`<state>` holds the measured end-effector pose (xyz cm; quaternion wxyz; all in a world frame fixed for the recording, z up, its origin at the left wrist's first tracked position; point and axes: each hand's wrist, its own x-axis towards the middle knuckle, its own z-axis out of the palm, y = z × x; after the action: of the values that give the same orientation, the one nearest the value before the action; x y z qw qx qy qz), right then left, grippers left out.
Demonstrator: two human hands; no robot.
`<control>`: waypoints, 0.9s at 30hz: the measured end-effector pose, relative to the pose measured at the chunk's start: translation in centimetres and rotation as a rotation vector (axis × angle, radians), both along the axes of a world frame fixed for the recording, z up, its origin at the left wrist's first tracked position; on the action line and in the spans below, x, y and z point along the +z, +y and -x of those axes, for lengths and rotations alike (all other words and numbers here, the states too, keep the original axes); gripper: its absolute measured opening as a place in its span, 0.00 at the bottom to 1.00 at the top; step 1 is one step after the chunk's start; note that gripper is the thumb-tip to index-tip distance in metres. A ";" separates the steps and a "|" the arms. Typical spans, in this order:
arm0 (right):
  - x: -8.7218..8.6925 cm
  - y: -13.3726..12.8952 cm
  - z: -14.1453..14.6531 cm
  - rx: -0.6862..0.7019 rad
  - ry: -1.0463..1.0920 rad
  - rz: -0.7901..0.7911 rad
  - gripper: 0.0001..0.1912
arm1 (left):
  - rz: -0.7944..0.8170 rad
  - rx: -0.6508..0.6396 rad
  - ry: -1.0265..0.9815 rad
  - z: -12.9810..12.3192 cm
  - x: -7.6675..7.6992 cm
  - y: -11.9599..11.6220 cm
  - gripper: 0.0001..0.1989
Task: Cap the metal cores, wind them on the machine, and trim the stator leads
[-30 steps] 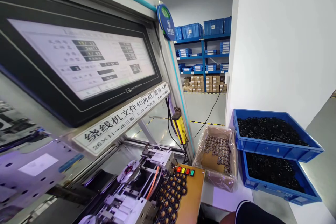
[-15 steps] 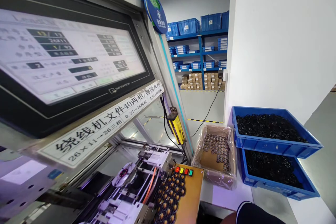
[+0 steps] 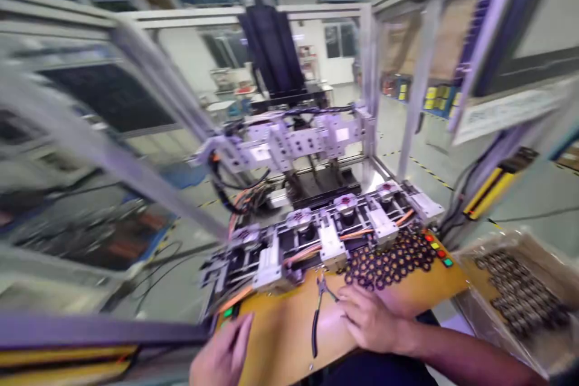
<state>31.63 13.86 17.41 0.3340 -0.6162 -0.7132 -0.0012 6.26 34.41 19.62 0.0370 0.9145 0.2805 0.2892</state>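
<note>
My left hand [image 3: 221, 353] is at the front left of the tan tabletop [image 3: 275, 319], beside a green button [image 3: 227, 312]. Its thumb stands apart from the fingers, and nothing shows in it. My right hand [image 3: 373, 319] rests on the board with its fingers bent and close together; what lies under them is hidden. A pair of pliers [image 3: 315, 332] lies between my hands, jaws pointing away, one dark handle exposed and the other reaching my right fingertips. Many dark ring-shaped parts [image 3: 384, 265] with copper-coloured centres lie beyond my right hand.
A winding machine [image 3: 316, 235] with metal carriages runs along the board's far edge. Coloured buttons [image 3: 438, 246] sit at the right. A plastic-lined box [image 3: 479, 307] holds rows of parts [image 3: 525, 295]. Metal frame posts [image 3: 416, 90] and a yellow sensor bar [image 3: 491, 193] stand around.
The view has swung left, away from the screen and blue bins, to the machine and board. Both hands and the pliers now show; neither hand was visible earlier.
</note>
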 end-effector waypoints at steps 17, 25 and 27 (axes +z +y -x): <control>12.7 19.9 -7.6 0.144 -0.436 0.280 0.15 | 0.112 0.001 0.417 -6.7 5.3 18.8 0.16; 10.3 24.2 -8.1 0.146 -0.500 0.408 0.16 | 0.130 -0.073 0.563 -7.1 5.9 19.6 0.15; 10.1 24.6 -8.3 0.157 -0.492 0.420 0.16 | 0.161 -0.098 0.596 -7.3 5.9 20.0 0.16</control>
<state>39.91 38.46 27.46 0.0166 -0.5962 -0.8023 0.0229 13.56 54.45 25.55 0.0394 0.9656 0.2565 -0.0167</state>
